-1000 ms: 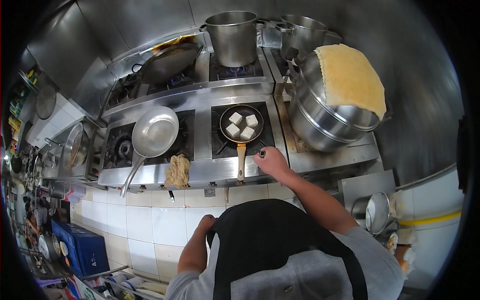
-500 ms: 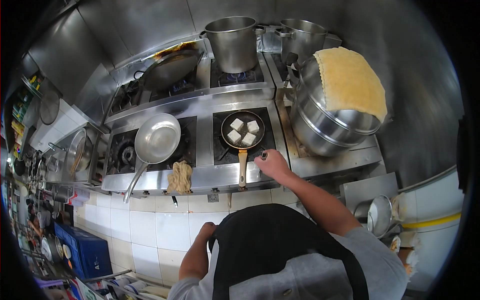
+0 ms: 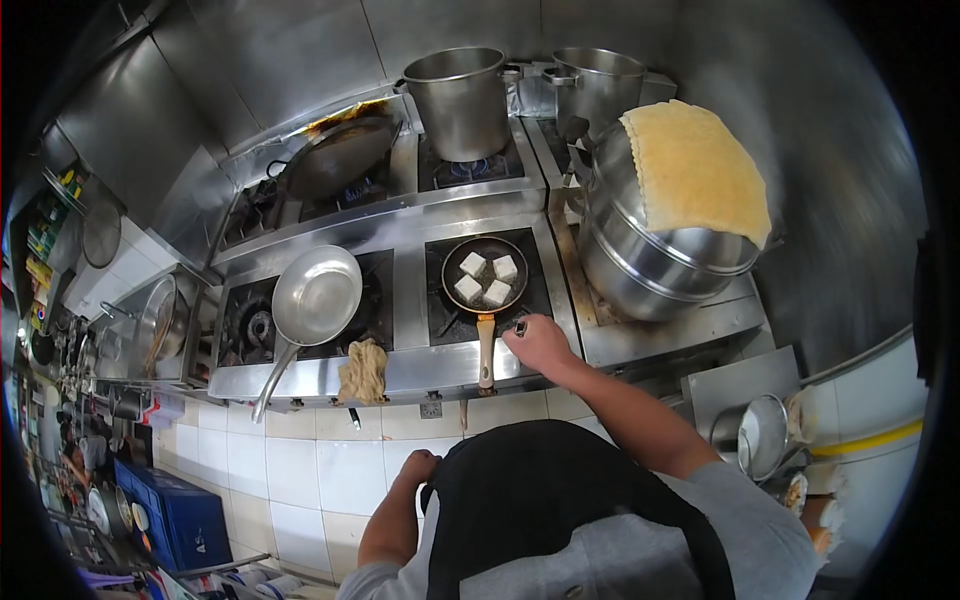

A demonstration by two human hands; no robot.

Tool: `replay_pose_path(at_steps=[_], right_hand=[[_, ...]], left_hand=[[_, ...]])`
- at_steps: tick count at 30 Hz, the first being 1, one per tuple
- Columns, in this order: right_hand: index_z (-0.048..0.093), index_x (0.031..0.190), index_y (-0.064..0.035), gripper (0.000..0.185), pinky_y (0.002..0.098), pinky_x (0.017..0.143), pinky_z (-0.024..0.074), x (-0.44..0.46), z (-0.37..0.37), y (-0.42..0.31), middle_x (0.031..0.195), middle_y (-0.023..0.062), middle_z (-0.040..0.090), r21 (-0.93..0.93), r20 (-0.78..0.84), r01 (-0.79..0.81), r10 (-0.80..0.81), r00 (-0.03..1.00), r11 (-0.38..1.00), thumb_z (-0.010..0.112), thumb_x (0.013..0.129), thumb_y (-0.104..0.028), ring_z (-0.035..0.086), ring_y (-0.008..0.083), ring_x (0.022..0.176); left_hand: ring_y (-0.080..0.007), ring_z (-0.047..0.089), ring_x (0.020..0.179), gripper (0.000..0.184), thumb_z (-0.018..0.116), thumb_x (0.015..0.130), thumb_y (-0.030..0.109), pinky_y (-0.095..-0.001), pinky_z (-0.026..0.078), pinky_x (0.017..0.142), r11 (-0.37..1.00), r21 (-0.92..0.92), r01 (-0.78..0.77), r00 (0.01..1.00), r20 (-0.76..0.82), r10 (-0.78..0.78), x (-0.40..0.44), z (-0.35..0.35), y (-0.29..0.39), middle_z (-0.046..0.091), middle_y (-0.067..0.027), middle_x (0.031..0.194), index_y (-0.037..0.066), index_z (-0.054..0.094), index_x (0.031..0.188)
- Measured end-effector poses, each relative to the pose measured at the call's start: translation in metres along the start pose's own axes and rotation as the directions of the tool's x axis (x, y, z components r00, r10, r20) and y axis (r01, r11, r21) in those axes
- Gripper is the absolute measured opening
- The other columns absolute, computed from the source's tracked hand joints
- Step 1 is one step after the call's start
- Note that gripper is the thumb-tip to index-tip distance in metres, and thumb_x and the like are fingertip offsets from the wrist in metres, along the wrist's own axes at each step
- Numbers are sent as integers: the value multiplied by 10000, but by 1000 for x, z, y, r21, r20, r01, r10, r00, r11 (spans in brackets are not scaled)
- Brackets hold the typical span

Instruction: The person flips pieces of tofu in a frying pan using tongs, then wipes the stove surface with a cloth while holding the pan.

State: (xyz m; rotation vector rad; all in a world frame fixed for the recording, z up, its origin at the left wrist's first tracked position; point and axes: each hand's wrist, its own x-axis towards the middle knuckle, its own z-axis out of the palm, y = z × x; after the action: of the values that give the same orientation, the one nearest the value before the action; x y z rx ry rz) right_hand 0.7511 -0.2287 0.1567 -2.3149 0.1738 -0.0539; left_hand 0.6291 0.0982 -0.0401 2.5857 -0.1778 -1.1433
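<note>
Several white blocks that look like tofu (image 3: 485, 279) sit apart from one another in a small dark frying pan (image 3: 486, 247) on the front right burner. The pan's tan handle (image 3: 486, 358) points toward me. Just right of this handle is my right hand (image 3: 540, 345), closed, with a small dark object at its knuckles, perhaps a ring. Whatever its fingers hold is hidden. My left hand (image 3: 421, 467) hangs low beside the black apron (image 3: 550, 490), its fingers curled and partly out of sight.
A silver frying pan (image 3: 318, 292) rests on the front left burner, near a crumpled tan cloth (image 3: 363, 372) on the stove edge. Behind stand a tall stockpot (image 3: 458, 110), a second pot (image 3: 600, 95) and a wok (image 3: 345, 165). At right, a yellow cloth (image 3: 695, 170) covers a big steamer (image 3: 650, 255).
The view has tilted slightly, so the stove appears lower. My right hand has shifted a little left, closer to the pan handle. My left hand stays by the apron.
</note>
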Motion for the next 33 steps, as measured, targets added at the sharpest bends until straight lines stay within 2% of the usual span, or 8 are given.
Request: replay_pose_path(at_steps=[3, 7, 8, 11, 14, 16, 28, 33], right_hand=[[602, 684, 16, 294, 441, 679, 461, 1, -6, -3, 719, 218, 608, 3, 90, -67, 67, 994, 998, 564, 706, -274, 591, 384, 742], [606, 700, 19, 299, 440, 686, 462, 5, -3, 5, 719, 219, 609, 44, 90, -91, 87, 992, 995, 569, 701, -278, 592, 385, 745], [606, 700, 19, 299, 440, 686, 462, 6, 2, 9, 719, 219, 609, 45, 88, -88, 84, 993, 995, 569, 701, -278, 592, 385, 745], [608, 707, 21, 302, 441, 688, 462, 4, 8, 13, 730, 226, 608, 32, -27, -22, 23, 999, 999, 571, 698, -278, 591, 389, 748], [545, 598, 30, 275, 436, 594, 440, -3, -4, -2, 586, 201, 559, 38, -10, -6, 6, 1000, 999, 551, 684, -231, 559, 378, 596], [620, 744, 20, 311, 440, 726, 467, -2, -10, -7, 782, 236, 615, -6, 133, -95, 95, 987, 995, 566, 696, -282, 586, 401, 798], [631, 767, 16, 317, 443, 742, 465, -7, -3, 4, 801, 232, 620, -4, 33, -28, 28, 999, 1000, 539, 715, -283, 583, 403, 814], [622, 730, 6, 296, 443, 735, 468, -10, -8, -1, 787, 227, 621, -2, 86, -68, 68, 994, 998, 538, 719, -278, 588, 395, 810]], left_hand=[[-336, 580, 1003, 304, 461, 836, 321, -393, 455, 900, 999, 3, -41, 999, -27, 41, 5, 5, -7, 618, -176, 1024, 108, 653, 937], [-335, 586, 996, 366, 513, 802, 367, -389, 457, 888, 981, -171, 87, 994, -51, -97, 16, 23, -24, 626, -186, 1024, 52, 657, 920], [-334, 587, 996, 397, 527, 790, 382, -389, 455, 886, 949, -266, 170, 981, -45, -188, 16, 21, -22, 627, -192, 1028, 29, 656, 917], [-340, 596, 975, 404, 557, 769, 370, -388, 463, 856, 948, -284, 143, 983, -72, -170, 10, 23, -24, 635, -204, 1001, 1, 658, 898], [-347, 607, 945, 376, 580, 755, 339, -391, 472, 829, 934, -336, 123, 984, -84, -160, 19, 32, -34, 642, -215, 954, -6, 658, 880], [-349, 612, 932, 370, 591, 748, 336, -391, 475, 818, 936, -334, 109, 983, -106, -153, 26, 40, -40, 644, -217, 941, -5, 661, 874], [-338, 616, 935, 411, 609, 732, 384, -375, 474, 832, 906, -393, 155, 976, -81, -202, 17, 36, -26, 646, -216, 940, 4, 670, 879], [-329, 617, 938, 423, 616, 726, 394, -371, 475, 831, 917, -374, 141, 975, -106, -193, 19, 45, -28, 649, -207, 950, 4, 670, 881]])
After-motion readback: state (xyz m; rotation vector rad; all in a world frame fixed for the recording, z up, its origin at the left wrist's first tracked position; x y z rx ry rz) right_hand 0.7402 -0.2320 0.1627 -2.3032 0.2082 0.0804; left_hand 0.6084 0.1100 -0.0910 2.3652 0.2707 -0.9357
